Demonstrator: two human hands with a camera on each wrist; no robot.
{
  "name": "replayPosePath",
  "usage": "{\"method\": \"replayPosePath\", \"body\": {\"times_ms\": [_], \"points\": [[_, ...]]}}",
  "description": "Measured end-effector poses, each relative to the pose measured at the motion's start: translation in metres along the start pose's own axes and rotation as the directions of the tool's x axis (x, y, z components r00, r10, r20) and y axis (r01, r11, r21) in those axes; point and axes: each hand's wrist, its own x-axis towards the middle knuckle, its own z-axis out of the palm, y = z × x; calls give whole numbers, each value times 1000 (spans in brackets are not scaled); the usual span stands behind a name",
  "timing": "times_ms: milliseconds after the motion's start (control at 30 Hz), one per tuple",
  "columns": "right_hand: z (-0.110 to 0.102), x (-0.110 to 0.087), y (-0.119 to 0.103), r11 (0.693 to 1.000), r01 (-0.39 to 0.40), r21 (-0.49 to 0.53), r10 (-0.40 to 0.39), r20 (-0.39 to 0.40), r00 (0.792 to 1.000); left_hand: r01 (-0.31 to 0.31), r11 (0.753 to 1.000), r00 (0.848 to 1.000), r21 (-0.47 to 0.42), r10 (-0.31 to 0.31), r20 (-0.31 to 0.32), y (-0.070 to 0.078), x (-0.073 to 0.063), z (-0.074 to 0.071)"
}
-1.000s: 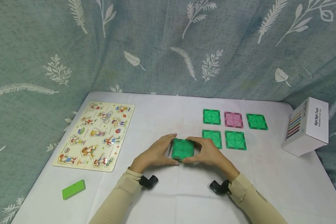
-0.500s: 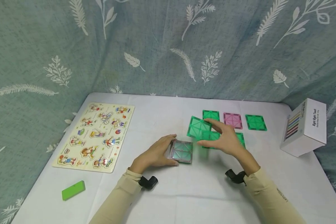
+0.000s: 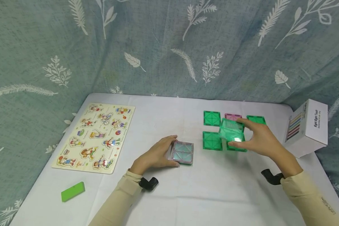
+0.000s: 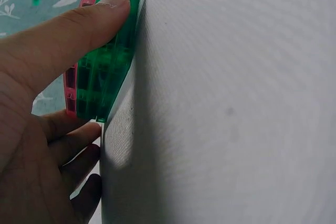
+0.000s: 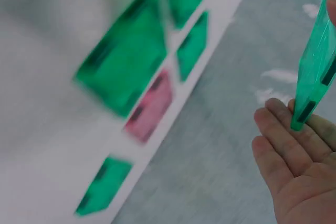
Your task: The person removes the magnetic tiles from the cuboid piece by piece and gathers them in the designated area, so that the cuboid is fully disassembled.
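Note:
A small stack of square magnetic tiles, pink on top with green below, lies at the table's middle. My left hand grips its left side; the thumb presses its edge in the left wrist view. Over the laid-out tiles, my right hand pinches one translucent green magnetic tile between thumb and fingers, raised and tilted. Beneath it, a green tile and a pink tile are partly hidden. Other green tiles show at back left, front left and back right.
A picture puzzle board lies on the left of the white-covered table. In front of it is a light green block. A white box stands at the right edge. Patterned cloth hangs behind.
My right hand has lifted a green tile off the stack and carried it right, over the laid-out tiles. The stack's pink top now shows. My left hand has stayed at the stack.

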Motion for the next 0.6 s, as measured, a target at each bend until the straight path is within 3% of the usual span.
{"method": "replayPosePath", "body": {"times_ms": [267,600], "points": [[-8,-10,48,995,-78,-64,83,78,994,1,1000,1000,10,-1,-9,-2,0,0],[-12,-19,91,985,-92,-149,114,147,982,-13,1000,1000,-11,13,-3,-5,0,1]]}}
